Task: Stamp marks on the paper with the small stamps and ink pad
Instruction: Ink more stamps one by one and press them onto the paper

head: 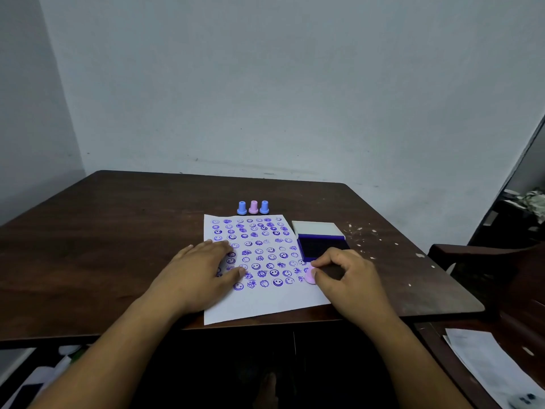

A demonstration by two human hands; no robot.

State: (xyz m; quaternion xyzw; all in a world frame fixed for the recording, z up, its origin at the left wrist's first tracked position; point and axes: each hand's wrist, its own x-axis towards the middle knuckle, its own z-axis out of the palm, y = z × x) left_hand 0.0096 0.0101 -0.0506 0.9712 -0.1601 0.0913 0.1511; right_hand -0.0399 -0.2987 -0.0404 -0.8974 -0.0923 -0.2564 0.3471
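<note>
A white sheet of paper (pixel 265 302) lies on the dark wooden table (pixel 103 246), covered in several rows of purple stamped smiley marks. My left hand (pixel 203 270) rests flat on the paper's left side, fingers spread. My right hand (pixel 348 278) grips a small pink stamp (pixel 309 276) at the paper's right edge, just in front of the open ink pad (pixel 321 246) with its white lid folded back. Three small stamps stand in a row beyond the paper: blue (pixel 241 208), pink (pixel 253 207) and blue (pixel 264 206).
White flecks (pixel 362 234) are scattered on the table right of the ink pad. A dark wooden chair (pixel 486 278) stands at the right with papers (pixel 486 364) on it. The wall is close behind the table's far edge.
</note>
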